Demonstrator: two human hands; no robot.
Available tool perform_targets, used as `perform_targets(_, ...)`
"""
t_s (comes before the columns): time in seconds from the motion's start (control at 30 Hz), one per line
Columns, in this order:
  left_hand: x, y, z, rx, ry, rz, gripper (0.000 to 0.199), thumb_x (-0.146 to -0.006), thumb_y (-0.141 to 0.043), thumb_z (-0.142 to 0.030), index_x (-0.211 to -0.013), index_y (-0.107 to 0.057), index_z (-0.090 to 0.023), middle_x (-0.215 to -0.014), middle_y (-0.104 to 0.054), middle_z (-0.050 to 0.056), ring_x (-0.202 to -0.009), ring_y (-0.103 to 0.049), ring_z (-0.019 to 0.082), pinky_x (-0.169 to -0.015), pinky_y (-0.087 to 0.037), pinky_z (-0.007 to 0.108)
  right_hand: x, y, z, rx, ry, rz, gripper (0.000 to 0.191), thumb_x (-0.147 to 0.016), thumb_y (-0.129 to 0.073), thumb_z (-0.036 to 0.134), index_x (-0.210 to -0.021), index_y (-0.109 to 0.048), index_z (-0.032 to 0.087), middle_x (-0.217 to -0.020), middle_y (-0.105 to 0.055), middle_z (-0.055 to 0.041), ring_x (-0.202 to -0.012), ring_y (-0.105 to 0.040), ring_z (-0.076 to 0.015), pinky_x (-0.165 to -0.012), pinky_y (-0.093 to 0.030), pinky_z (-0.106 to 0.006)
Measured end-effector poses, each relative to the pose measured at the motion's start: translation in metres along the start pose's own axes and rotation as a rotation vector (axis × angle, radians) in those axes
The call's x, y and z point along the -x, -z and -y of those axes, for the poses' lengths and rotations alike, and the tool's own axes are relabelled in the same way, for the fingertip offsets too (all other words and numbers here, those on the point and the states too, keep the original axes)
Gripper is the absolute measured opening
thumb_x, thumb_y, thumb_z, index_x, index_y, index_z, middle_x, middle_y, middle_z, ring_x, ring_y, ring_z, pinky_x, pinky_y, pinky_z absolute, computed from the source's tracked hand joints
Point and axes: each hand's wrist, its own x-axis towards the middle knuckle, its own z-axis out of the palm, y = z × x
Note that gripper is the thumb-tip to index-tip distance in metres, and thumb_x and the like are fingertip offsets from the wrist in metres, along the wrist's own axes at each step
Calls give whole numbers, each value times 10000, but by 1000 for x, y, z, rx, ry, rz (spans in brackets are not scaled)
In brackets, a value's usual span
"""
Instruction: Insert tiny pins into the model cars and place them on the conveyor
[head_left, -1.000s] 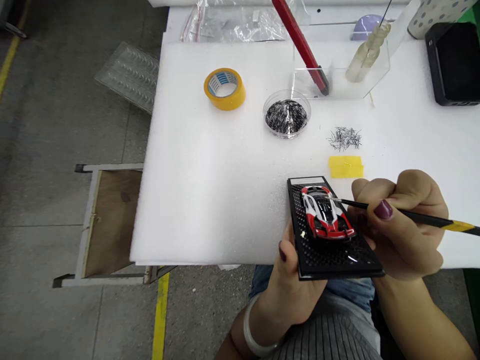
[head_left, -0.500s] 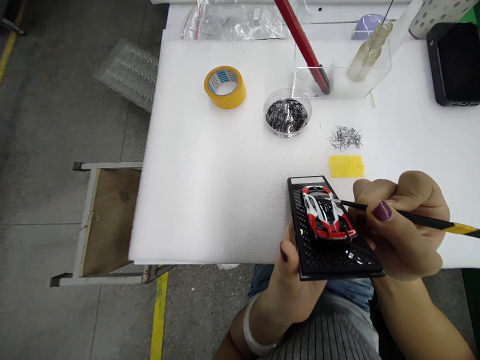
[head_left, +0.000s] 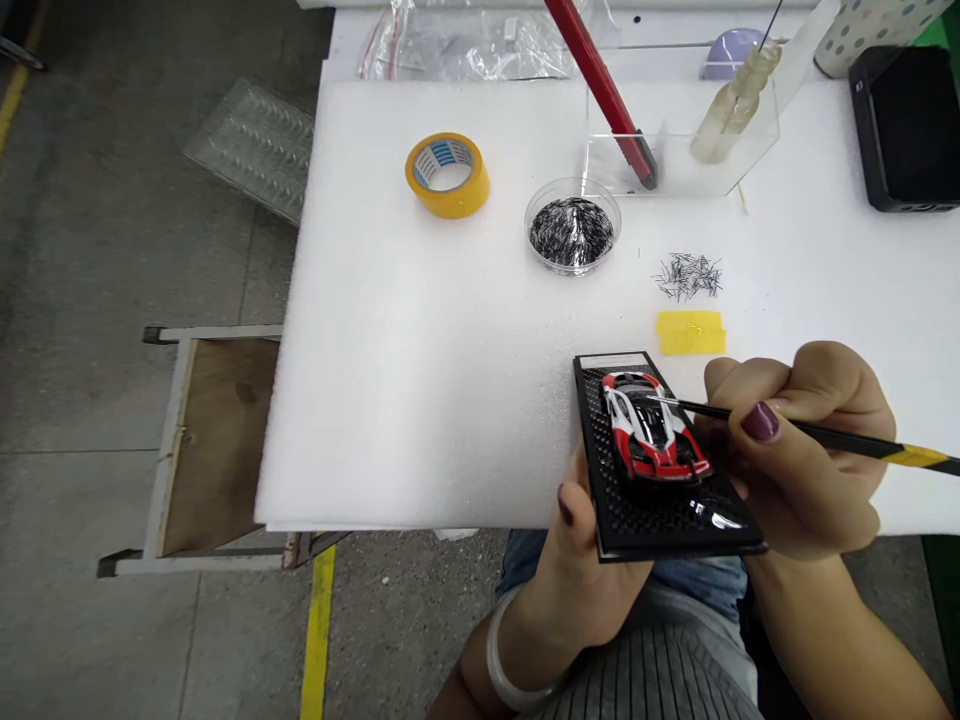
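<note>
left hand (head_left: 581, 570) grips the black display base (head_left: 660, 495) from below, at the near edge of the white foam worktop (head_left: 420, 380). red-and-white model car (head_left: 651, 437) sits on the base. right hand (head_left: 806, 450) is closed pen-style on a thin black tool (head_left: 795, 427); its tip meets the car's roof. judgement: brace the right hand against the base, keep the base level, touch lightly. loose pins (head_left: 688, 276), yellow tape strip (head_left: 691, 333), pin dish (head_left: 572, 228) lie beyond.

glossy model car (head_left: 651, 437); perforated black base (head_left: 660, 500); matt foam sheet (head_left: 420, 350)
</note>
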Motion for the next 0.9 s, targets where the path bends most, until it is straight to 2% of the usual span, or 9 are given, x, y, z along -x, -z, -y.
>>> perform_targets(0.3,0,0,-1,8,-4,-13,682,-858,-591,-792,-1221,-742,-235,-1404,-686,51,-1350,-596,300,-1116,-532,391,1,1,-1,31,6,0,303,-782,-866,135,-715,-576,195,-604,-670,37,-363,-455,-70,-280,-307,-179)
perform_targets(0.53,2,-1,-1,69,2,-12,572,-861,-640,-744,-1215,-743,-307,-1214,-762,-31,-1257,-661,248,-1095,-548,348,1,1,-1,42,36,11,295,-787,-857,118,-723,-578,192,-611,-672,28,-374,-461,-66,-295,-315,-178)
perform_targets(0.7,-1,-6,-5,40,15,-44,506,-823,-714,-711,-1117,-781,-305,-1123,-788,-31,-1268,-661,265,-1098,-548,367,0,0,-1,45,53,13,297,-789,-855,118,-718,-578,197,-606,-669,26,-370,-455,-66,-295,-302,-188)
perform_targets(0.9,0,-5,-5,7,12,-53,589,-822,-675,-755,-1153,-770,-278,-1095,-794,8,-1347,-605,297,-1130,-523,412,0,0,-1,42,70,25,314,-798,-835,112,-701,-551,206,-600,-665,29,-369,-441,-70,-308,-319,-201)
